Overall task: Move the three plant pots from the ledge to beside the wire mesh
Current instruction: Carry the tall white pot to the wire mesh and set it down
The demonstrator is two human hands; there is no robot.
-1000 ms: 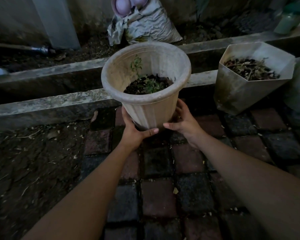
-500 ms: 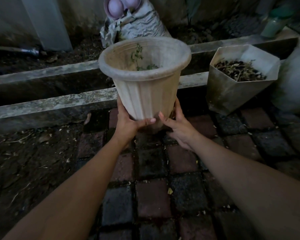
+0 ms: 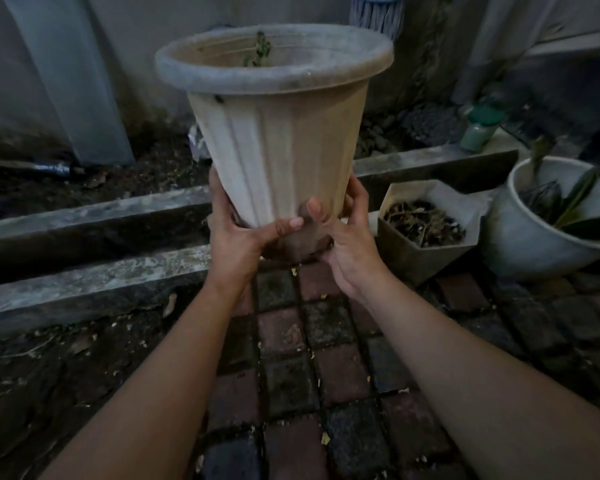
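I have raised the ribbed pot point(image 3: 278, 147) to the frame's upper centre, my left hand point(image 3: 236, 233) and right hand point(image 3: 347, 244) gripping its base, ready for carrying away.

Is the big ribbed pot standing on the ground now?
No, both the left hand and right hand hold the ribbed pot up by its base.
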